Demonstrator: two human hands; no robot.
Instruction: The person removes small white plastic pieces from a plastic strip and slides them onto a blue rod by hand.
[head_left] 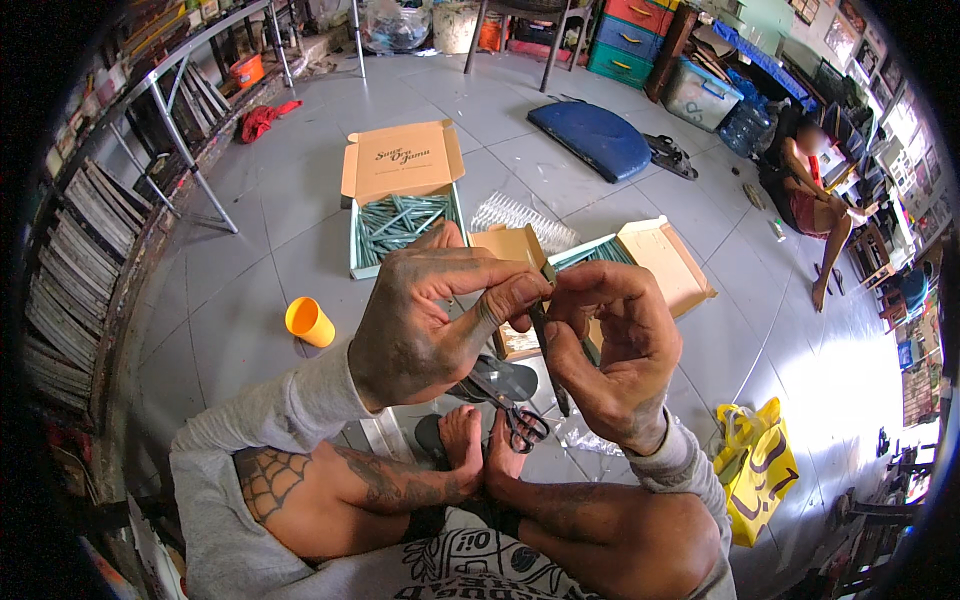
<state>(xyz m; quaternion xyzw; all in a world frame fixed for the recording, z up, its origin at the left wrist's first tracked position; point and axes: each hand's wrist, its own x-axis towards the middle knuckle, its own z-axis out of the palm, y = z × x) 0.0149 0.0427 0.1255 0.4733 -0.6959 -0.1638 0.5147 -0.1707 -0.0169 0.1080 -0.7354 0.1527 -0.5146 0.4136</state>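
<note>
Both my hands are raised in front of my chest, meeting at a thin dark green stick (560,385) that hangs down with its lower end narrowing. My left hand (425,315) pinches near its upper end between thumb and forefinger. Curled around the same piece from the other side is my right hand (620,350), thumb and forefinger closed on it. Below lie black-handled scissors (528,428) near my feet. Beyond the hands, an open box (357,235) is filled with similar green sticks. A second open box (665,265) of them is partly hidden behind my right hand.
A yellow cup (310,322) stands at the left, and a yellow bag (757,470) lies at the right. Farther off are clear plastic packaging (520,215), a blue cushion (590,138) and sandals (670,157). Another person (805,175) sits at the far right. Shelving lines the left.
</note>
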